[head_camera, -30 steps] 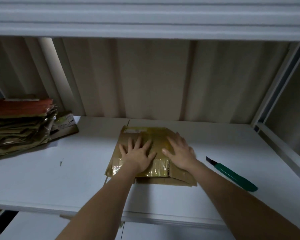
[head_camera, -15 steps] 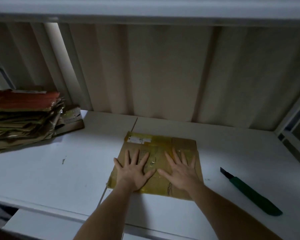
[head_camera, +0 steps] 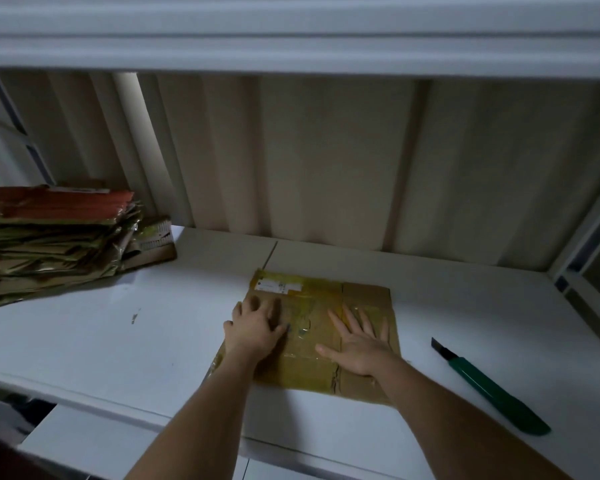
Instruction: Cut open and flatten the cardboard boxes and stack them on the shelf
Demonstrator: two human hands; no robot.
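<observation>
Since half a second ago the left hand (head_camera: pixel 255 329) has slid toward the left edge of the box (head_camera: pixel 321 327) and its fingers, then spread flat, have drawn in; the right hand (head_camera: pixel 359 344) has stayed flat where it was.

At far left the stack (head_camera: pixel 49 240) of flattened cartons is cut off by the frame edge, so its full extent cannot be told; its top sheet is reddish, the rest brown and dim. The flattened box lies on the white shelf (head_camera: pixel 118 341), near the middle, well apart from the stack. A pale label sits at its far-left corner, its print too small to read, and its near-left corner is hidden under the left forearm.

The left fingers are motion-blurred and look bent at the box's left edge; whether they grip the edge or only press on it cannot be told. The right fingers lie straight and apart, palm down on the cardboard. A green knife (head_camera: pixel 492 389) lies on the shelf to the right, apart from the box
</observation>
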